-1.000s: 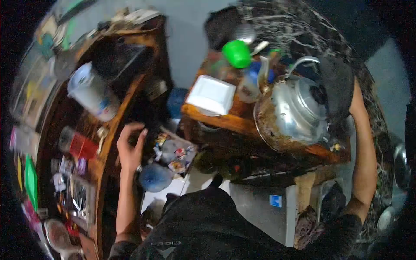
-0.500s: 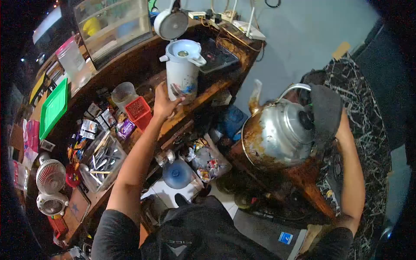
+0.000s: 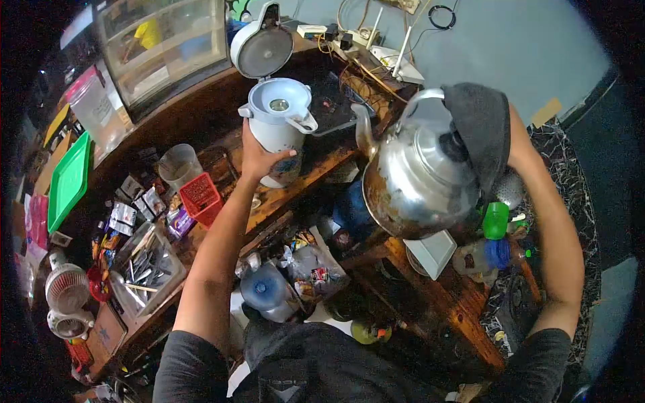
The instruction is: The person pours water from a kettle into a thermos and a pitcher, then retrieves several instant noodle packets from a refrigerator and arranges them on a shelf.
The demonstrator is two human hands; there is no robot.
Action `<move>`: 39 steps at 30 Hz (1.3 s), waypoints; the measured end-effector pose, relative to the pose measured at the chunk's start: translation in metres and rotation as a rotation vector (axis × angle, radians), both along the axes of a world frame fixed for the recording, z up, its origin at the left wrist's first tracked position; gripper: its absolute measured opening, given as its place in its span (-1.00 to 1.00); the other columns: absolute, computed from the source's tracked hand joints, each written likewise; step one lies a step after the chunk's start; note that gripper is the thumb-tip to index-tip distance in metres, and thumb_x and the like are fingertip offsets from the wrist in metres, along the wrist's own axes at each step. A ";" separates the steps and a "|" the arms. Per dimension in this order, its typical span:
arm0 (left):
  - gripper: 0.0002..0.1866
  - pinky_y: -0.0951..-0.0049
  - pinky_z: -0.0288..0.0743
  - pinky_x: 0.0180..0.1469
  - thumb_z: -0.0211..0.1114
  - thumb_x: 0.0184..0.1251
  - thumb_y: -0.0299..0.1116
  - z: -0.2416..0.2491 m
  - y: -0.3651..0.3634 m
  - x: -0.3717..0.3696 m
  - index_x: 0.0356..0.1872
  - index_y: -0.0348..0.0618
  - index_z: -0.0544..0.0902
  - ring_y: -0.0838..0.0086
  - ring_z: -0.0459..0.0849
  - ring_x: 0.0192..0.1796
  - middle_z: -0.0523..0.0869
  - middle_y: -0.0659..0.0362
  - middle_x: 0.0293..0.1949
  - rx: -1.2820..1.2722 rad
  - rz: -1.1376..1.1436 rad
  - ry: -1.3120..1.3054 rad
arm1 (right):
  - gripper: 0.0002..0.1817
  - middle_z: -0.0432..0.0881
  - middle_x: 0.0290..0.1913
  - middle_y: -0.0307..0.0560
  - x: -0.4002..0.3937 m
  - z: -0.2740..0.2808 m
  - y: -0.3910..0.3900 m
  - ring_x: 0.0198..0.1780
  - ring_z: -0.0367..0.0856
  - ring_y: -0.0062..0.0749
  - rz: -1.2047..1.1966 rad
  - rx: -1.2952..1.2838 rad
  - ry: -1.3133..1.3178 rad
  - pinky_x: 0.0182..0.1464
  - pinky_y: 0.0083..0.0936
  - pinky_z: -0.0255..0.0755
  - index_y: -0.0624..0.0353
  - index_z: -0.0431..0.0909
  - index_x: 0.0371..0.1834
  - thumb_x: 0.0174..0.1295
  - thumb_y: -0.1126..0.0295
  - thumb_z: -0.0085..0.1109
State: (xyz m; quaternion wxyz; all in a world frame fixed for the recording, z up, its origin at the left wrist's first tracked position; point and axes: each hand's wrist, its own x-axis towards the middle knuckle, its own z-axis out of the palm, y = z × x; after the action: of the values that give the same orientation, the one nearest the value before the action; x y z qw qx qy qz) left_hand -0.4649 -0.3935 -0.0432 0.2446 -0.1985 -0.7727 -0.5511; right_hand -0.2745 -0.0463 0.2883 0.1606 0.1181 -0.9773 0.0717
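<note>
A white air-pot thermos (image 3: 277,138) stands on the wooden counter, its lid (image 3: 264,52) tipped up and its round mouth showing. My left hand (image 3: 261,154) is wrapped round its body, with the thumb across the front. My right hand (image 3: 521,142) grips the handle of a big metal kettle (image 3: 423,171) through a dark cloth (image 3: 478,127); most of the fingers are hidden. Brown stains mark the kettle's lower side. It is in the air, and its spout points toward the thermos, slightly apart from it.
A red plastic basket (image 3: 201,195) and a clear container (image 3: 180,164) are left of my forearm. Cutlery lies in a plastic box (image 3: 151,275). Routers and cables (image 3: 396,64) sit at the back. Under the kettle are a white tray (image 3: 433,254) and a green-capped bottle (image 3: 496,220).
The kettle has risen and moved left toward the thermos, uncovering the tray and bottles beneath. My left hand now sits higher on the thermos, closer round its side.
</note>
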 end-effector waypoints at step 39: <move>0.45 0.16 0.20 0.40 0.75 -0.55 -0.18 -0.007 -0.017 -0.005 0.45 -0.30 -0.09 0.11 0.31 0.36 0.27 -0.12 0.32 0.063 -0.122 -0.083 | -0.67 0.68 -0.22 0.04 -0.204 0.040 -0.122 -0.19 0.64 0.02 0.283 0.644 -0.162 -0.09 -0.24 0.51 0.08 0.61 -0.04 0.28 0.16 0.03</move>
State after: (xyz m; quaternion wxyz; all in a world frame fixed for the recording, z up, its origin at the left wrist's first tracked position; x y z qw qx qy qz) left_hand -0.4700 -0.4104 -0.0499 0.1842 -0.2147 -0.7509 -0.5967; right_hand -0.4783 -0.1686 0.3283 0.0257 0.2908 -0.9333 -0.2094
